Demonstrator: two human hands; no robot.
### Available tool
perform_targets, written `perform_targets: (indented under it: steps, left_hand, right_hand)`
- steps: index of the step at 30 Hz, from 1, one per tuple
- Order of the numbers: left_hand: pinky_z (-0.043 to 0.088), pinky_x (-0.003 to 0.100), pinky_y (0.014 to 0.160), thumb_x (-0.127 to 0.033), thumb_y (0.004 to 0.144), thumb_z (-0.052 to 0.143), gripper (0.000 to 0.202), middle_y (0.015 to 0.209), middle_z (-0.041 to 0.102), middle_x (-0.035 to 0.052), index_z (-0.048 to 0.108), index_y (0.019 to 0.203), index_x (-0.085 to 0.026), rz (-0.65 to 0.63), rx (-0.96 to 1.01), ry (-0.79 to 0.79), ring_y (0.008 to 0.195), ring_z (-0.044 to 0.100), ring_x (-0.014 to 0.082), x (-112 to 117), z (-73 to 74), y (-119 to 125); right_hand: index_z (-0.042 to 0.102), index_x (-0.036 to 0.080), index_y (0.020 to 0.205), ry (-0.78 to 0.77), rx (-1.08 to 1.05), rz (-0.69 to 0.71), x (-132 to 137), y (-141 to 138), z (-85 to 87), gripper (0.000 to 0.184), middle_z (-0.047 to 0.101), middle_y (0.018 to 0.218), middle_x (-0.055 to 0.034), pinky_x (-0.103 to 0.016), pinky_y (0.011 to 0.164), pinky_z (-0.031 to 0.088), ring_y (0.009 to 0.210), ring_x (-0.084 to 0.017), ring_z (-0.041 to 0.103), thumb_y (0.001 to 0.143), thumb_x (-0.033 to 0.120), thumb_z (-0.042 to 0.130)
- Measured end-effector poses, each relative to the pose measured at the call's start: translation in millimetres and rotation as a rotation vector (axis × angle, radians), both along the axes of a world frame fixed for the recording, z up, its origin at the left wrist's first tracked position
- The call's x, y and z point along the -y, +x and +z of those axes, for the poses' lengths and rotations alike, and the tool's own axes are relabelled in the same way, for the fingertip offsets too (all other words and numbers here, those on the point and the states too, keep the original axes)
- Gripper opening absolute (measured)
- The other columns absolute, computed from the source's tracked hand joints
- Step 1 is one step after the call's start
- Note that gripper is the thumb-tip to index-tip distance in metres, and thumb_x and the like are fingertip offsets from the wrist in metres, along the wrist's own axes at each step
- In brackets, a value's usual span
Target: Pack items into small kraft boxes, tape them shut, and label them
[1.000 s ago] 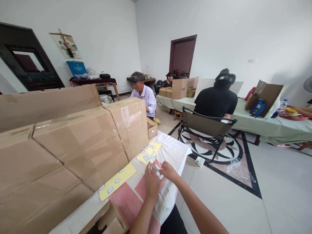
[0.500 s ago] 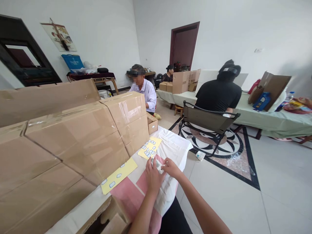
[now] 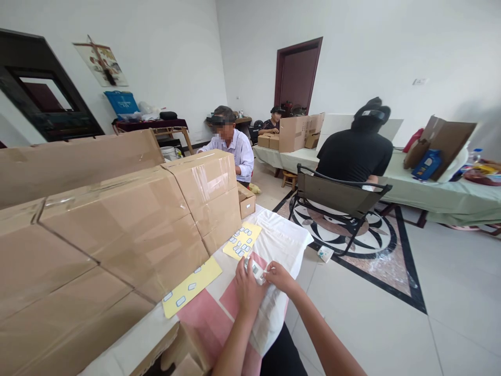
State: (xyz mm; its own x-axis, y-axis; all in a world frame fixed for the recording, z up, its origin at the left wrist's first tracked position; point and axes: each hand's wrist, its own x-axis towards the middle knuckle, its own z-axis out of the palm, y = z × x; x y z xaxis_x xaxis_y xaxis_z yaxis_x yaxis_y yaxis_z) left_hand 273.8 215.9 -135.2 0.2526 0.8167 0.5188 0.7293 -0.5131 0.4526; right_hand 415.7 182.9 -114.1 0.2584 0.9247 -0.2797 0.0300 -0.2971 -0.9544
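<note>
Two hands meet at a small white piece near the table's corner

On the left, taped cardboard boxes (image 3: 117, 214) stand stacked like a low wall, perhaps to free the table's near strip; they are flat-faced and square-edged, with glossy tape. Below them, an open carton (image 3: 190, 339) shows a ragged cut rim. Next, a yellow sheet (image 3: 205, 275) and a smaller yellow card (image 3: 254, 231) lie flat, rounded pale shapes upward, presumably for easy reach. The left hand (image 3: 247, 287) curls its fingers over the small white piece (image 3: 258, 272), gripping its left end, apparently to steady it. This smooth-looking oblong, with a grey patch, is held above the wrinkled, pink-patched cloth (image 3: 287, 230), near the card. The right hand (image 3: 278, 275) bunches thumb and fingertips at the opposite end; whether they pinch anything cannot be told.
</note>
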Motion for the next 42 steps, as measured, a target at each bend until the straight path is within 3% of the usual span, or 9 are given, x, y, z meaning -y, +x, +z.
perform_targets:
  steps: [10, 16, 20, 25, 30, 38, 42]
  left_hand:
    - [0.050, 0.051, 0.105, -0.040, 0.086, 0.069, 0.072, 0.150, 0.045, 0.0200, 0.043, 0.149, -0.016, 0.006, 0.008, 0.007, 0.136, 0.047, 0.0359, 0.6, -1.5, 0.2]
    - [0.052, 0.050, 0.100, -0.042, 0.084, 0.073, 0.074, 0.149, 0.048, 0.0203, 0.045, 0.147, -0.016, 0.016, -0.001, 0.032, 0.134, 0.050, 0.0373, 0.9, -0.1, 0.0]
    - [0.052, 0.050, 0.101, -0.043, 0.083, 0.074, 0.075, 0.148, 0.049, 0.0217, 0.047, 0.146, -0.014, 0.007, -0.008, 0.044, 0.133, 0.051, 0.0384, -0.4, 0.8, -1.8]
    - [0.051, 0.054, 0.099, -0.050, 0.084, 0.071, 0.077, 0.149, 0.046, 0.0248, 0.046, 0.146, -0.012, -0.024, 0.003, 0.032, 0.134, 0.050, 0.0424, -0.5, 1.6, -5.4]
    - [0.050, 0.055, 0.101, -0.050, 0.085, 0.069, 0.074, 0.149, 0.046, 0.0254, 0.048, 0.145, -0.013, -0.051, 0.021, 0.003, 0.135, 0.048, 0.0436, 0.4, 3.9, -8.1]
    - [0.049, 0.056, 0.101, -0.046, 0.081, 0.070, 0.075, 0.150, 0.045, 0.0250, 0.048, 0.145, -0.013, -0.067, 0.040, -0.039, 0.135, 0.047, 0.0440, -0.4, 4.2, -9.2]
    - [0.047, 0.057, 0.103, -0.047, 0.081, 0.070, 0.076, 0.150, 0.044, 0.0253, 0.047, 0.145, -0.013, -0.078, 0.058, -0.042, 0.136, 0.046, 0.0448, -0.8, 3.2, -9.5]
  right_hand:
    - [0.047, 0.022, 0.078, -0.027, -0.050, 0.019, -2.1, 4.2, -0.4, 0.040, 0.060, 0.061, 0.0050, -0.024, 0.062, 0.039, 0.062, -0.013, 0.057, 0.071, 0.038, 0.082]
    - [0.047, 0.022, 0.079, -0.055, -0.050, 0.009, -2.0, 4.1, -3.5, 0.037, 0.060, 0.062, 0.0058, -0.023, 0.061, 0.039, 0.061, -0.012, 0.057, 0.072, 0.034, 0.082]
    - [0.045, 0.022, 0.076, -0.074, -0.065, -0.014, -3.1, 0.7, 1.3, 0.038, 0.059, 0.061, 0.0061, -0.023, 0.062, 0.041, 0.060, -0.012, 0.057, 0.074, 0.030, 0.082]
    - [0.053, 0.020, 0.079, -0.127, -0.087, 0.005, -1.6, 3.4, 10.2, 0.035, 0.063, 0.063, 0.0038, -0.022, 0.060, 0.042, 0.061, -0.012, 0.059, 0.071, 0.024, 0.087]
    - [0.054, 0.021, 0.084, -0.149, -0.087, 0.005, 1.1, 2.8, 10.5, 0.035, 0.064, 0.066, 0.0045, -0.021, 0.062, 0.044, 0.064, -0.011, 0.060, 0.074, 0.026, 0.087]
    - [0.057, 0.021, 0.082, -0.224, 0.002, 0.010, 1.8, 1.2, 14.3, 0.041, 0.065, 0.070, 0.0040, -0.019, 0.056, 0.041, 0.062, -0.010, 0.058, 0.067, 0.033, 0.093]
    - [0.057, 0.020, 0.080, -0.253, 0.025, 0.043, -0.2, 4.8, 17.7, 0.038, 0.064, 0.065, 0.0040, -0.018, 0.052, 0.037, 0.058, -0.010, 0.054, 0.070, 0.033, 0.091]
